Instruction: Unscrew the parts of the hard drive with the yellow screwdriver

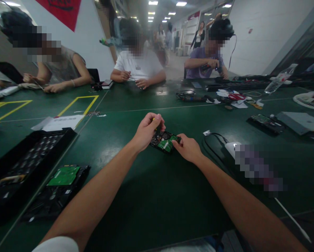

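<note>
In front of me a hard drive [163,142] lies on the green table [151,196], its green circuit board facing up. My left hand [150,127] is closed around a small screwdriver [155,123] with a yellow handle; the fingers cover most of it, and its tip end is over the drive's far left part. My right hand [187,147] grips the right edge of the same drive, with the thumb on top near the board and the fingers curled at the side.
Left are a long black tray [69,134] and black drives with a green board [63,175]. Right are a cabled white device [230,148], another hard drive [266,124], a grey box [301,122] and a bottle [279,79]. Several people sit across the table.
</note>
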A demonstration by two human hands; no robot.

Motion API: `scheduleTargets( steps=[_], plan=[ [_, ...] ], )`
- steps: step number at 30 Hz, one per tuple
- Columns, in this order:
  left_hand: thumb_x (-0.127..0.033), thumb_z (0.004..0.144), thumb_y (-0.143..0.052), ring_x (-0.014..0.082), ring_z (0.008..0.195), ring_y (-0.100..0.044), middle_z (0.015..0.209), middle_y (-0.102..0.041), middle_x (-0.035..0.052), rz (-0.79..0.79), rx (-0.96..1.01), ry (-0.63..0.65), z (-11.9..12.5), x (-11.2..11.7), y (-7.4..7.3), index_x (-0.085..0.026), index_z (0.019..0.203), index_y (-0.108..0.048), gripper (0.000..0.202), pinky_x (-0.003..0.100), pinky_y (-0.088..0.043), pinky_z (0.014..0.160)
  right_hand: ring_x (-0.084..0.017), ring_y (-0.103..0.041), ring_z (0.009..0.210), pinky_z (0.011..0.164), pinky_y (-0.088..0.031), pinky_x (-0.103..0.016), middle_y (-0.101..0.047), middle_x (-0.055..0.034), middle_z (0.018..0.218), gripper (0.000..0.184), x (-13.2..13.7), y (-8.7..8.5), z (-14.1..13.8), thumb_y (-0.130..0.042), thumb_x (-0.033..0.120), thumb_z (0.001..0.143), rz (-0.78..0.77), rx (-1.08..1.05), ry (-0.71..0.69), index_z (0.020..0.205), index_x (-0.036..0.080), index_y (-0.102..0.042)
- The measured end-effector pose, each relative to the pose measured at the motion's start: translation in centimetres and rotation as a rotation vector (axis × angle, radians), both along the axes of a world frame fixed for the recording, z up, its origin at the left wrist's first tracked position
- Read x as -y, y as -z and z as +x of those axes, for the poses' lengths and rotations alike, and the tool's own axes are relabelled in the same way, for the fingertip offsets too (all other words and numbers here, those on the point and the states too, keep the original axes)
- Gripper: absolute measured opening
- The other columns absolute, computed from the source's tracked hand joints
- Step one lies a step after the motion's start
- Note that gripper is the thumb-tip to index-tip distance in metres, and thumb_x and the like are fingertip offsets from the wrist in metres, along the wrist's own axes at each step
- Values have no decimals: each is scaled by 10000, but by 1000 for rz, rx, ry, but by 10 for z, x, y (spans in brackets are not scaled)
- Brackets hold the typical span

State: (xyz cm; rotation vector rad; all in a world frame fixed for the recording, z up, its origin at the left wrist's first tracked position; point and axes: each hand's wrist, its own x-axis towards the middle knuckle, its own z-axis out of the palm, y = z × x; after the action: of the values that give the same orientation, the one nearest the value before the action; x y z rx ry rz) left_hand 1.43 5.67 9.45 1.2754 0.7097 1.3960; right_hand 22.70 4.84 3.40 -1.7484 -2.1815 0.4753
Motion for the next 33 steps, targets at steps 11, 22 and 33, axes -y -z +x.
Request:
scheduleTargets(
  steps=[11,22,33],
  plan=[
    [-445,952,-624,146,774,-610,857,-627,40,-49,70,45,-3,2,-8,-186,979,-696,269,307,-518,796,-201,-681,759,580,-373,-284,-739,-45,884,428,1,-3,-1,-492,542,1034,-7,-9,-10,1281,205,-587],
    [-500,914,-680,95,618,-511,744,-547,-25,-23,65,36,5,3,-2,-215,917,-534,320,241,-452,634,-211,-682,770,581,-359,-285,-745,-49,894,410,0,1,-1,-505,532,1023,22,29,7,1271,220,-603],
    [-484,932,-653,136,795,-558,863,-631,28,104,-210,-117,-4,2,-7,-188,888,-709,305,257,-457,748,-204,-672,736,561,-341,-287,-733,-38,848,398,0,1,-1,-500,533,1029,15,0,1,1254,220,-599]
  ],
)
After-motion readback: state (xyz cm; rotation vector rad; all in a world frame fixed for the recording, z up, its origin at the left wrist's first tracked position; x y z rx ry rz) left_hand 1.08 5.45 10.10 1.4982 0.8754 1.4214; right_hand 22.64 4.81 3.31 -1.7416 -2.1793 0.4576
